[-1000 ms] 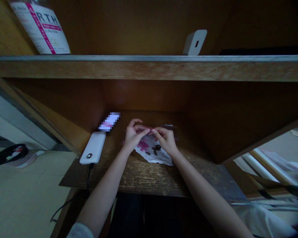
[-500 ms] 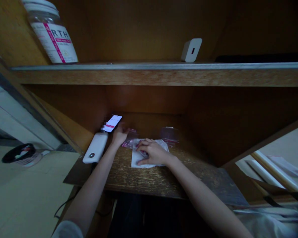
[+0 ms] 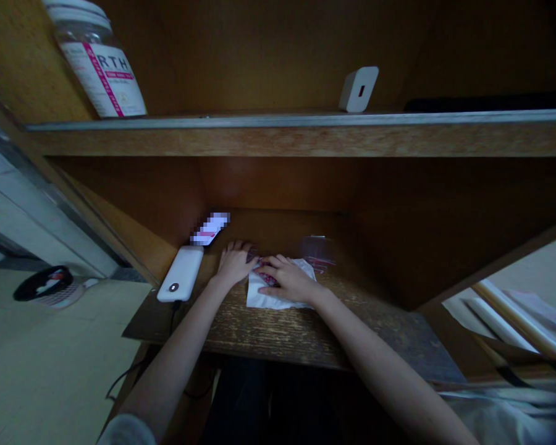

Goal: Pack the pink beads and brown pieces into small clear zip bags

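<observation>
A white sheet of paper or tissue (image 3: 259, 300) lies on the worn wooden desk. On it is a small heap of pink and red beads or pellets (image 3: 269, 279), partly covered by my right hand (image 3: 288, 278). That hand is cupped over the heap, palm down, fingers apart. My left hand (image 3: 236, 262) lies at the sheet's left edge, its fingers spread and bent downward. A clear plastic bag (image 3: 252, 253) shows at its fingertips; most of the bag is hidden beneath the hand. Another clear zip bag (image 3: 318, 248) rests behind the sheet to the right.
Left of my hands are a white power bank (image 3: 181, 272) with a cable and a lit phone (image 3: 210, 228). A shelf (image 3: 278, 141) above holds a labelled jar (image 3: 106, 74) and a white charger (image 3: 359, 89). A basket (image 3: 44, 284) stands on the floor at left.
My left hand has come right and towards me, from beside the phone onto the clear bag, covering the pink pieces seen there before. My right hand stays on the sheet.
</observation>
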`<move>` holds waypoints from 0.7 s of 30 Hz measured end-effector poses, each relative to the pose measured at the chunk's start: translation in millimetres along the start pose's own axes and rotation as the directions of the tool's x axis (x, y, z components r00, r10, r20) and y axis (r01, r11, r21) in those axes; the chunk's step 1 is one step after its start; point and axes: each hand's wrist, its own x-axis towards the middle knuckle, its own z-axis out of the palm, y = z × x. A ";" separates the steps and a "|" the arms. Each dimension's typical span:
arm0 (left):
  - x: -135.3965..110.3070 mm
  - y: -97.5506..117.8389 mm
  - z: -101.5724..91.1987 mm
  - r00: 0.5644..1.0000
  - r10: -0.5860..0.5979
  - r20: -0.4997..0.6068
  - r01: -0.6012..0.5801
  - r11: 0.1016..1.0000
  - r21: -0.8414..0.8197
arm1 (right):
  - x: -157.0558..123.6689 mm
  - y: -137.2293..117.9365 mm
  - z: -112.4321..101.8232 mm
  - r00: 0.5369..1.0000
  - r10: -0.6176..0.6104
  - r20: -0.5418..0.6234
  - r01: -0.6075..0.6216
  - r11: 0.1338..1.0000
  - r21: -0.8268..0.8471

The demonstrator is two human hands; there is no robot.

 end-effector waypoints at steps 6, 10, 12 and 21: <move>5.8 -5.3 1.5 1.000 -0.010 -0.006 0.010 0.998 0.057 | 0.1 -2.1 -0.9 1.000 0.004 -0.009 -0.004 1.000 -0.009; 20.0 -12.8 5.0 1.000 -0.005 0.020 0.004 0.999 0.051 | 0.2 -2.8 -0.9 1.000 -0.009 -0.016 0.009 1.000 -0.004; 28.7 -15.9 7.0 0.999 -0.006 0.032 0.004 0.999 0.051 | -0.1 -2.8 -1.3 1.000 -0.009 -0.021 0.010 1.000 0.010; 54.1 -23.4 9.0 0.994 0.060 0.094 -0.064 0.997 0.039 | 0.7 -2.1 -1.7 1.000 -0.003 -0.006 0.003 0.999 0.039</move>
